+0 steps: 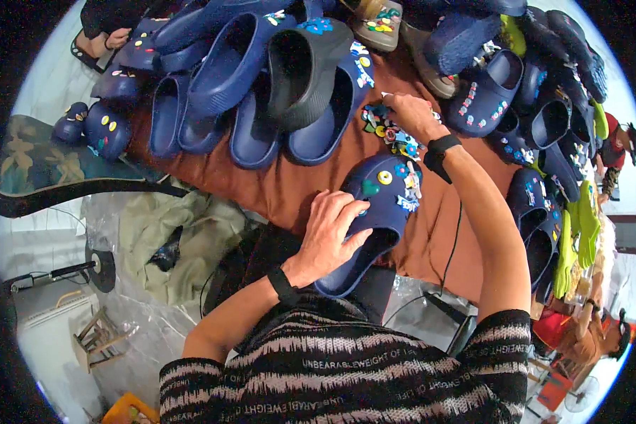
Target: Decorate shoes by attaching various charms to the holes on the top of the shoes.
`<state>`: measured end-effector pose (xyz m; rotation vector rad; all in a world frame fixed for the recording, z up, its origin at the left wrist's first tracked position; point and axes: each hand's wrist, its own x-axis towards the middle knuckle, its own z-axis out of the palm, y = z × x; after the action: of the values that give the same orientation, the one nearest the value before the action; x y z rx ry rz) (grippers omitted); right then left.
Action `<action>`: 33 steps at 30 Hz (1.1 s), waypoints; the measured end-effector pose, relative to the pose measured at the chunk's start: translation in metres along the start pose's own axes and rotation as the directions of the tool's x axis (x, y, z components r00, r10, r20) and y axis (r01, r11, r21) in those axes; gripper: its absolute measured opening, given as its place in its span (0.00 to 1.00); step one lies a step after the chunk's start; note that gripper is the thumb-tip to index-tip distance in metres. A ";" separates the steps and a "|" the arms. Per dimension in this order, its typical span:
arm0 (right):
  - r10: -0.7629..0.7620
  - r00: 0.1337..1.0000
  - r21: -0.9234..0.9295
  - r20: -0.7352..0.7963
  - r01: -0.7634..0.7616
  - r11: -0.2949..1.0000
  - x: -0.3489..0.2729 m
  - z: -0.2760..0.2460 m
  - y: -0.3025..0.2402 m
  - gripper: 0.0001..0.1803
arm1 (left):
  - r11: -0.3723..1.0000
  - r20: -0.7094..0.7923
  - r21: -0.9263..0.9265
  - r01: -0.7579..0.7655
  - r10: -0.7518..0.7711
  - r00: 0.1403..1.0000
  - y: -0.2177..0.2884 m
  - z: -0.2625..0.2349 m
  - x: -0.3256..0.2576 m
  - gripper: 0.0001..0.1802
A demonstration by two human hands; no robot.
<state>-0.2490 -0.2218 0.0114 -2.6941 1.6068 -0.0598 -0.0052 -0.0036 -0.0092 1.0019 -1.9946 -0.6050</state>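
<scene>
At the brown cloth's [442, 230] edge, the left hand [327, 234], thumb spread wide, rests on a navy clog [383, 206]; I can't tell whether the right hand [415, 116], over charms [389, 131] between heaped clogs [219, 92], pinches anything.

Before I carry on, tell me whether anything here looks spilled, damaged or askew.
No clear damage or spill. One black clog stands out by colour, lying over navy clogs left of centre. Loose charms sit heaped together by the right hand.
</scene>
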 end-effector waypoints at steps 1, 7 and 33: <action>-0.002 1.000 0.003 0.006 0.002 1.000 -0.001 0.004 0.002 0.14 | 1.000 0.001 -0.022 -0.010 0.010 1.000 0.000 0.001 0.000 0.28; 0.064 0.998 0.080 0.003 -0.065 0.995 0.001 0.014 0.008 0.09 | 1.000 0.025 -0.006 -0.005 0.005 1.000 -0.002 -0.001 0.002 0.28; 0.350 0.877 0.920 0.328 -0.381 0.091 -0.076 -0.020 -0.005 0.03 | 0.994 0.012 -0.095 0.049 -0.048 0.999 -0.003 0.000 0.000 0.18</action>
<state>-0.2820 -0.1520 0.0294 -1.1981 1.3693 -0.7677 -0.0041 -0.0056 -0.0111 0.9933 -1.9362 -0.7258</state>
